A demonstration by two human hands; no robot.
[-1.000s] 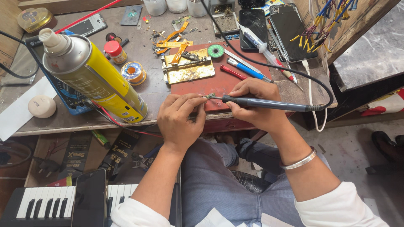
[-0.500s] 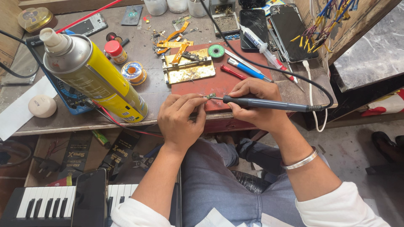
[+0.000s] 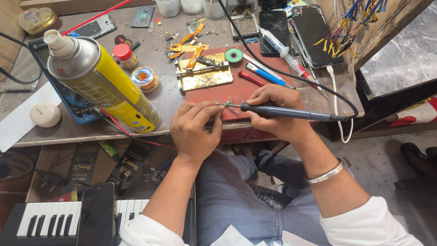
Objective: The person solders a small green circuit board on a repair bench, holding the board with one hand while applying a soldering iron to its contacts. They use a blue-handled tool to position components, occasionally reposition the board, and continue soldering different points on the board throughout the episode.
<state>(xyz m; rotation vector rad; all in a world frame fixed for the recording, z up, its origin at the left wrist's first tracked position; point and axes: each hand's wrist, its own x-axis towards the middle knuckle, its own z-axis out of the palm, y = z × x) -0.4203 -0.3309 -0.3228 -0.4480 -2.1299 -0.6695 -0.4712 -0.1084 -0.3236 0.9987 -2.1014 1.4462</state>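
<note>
Fingers of the left hand (image 3: 195,130) are pinching a tiny component (image 3: 227,104); the right hand (image 3: 273,111), just beside, is gripping a soldering iron (image 3: 287,112).

A worn grey-brown workbench (image 3: 164,98) fills the upper frame. On it, at left, a tall yellow-and-silver spray can (image 3: 102,84) stands beside a round white puck (image 3: 45,114). At centre lies a red rectangular mat (image 3: 227,91) bearing a brass-coloured metal holder plate (image 3: 205,75); two dark smartphones (image 3: 296,27) lie upper right.

yellow spray can (image 3: 109,86), dark blue soldering iron (image 3: 287,112), red mat (image 3: 227,93), black-and-white keyboard (image 3: 45,218).
</note>
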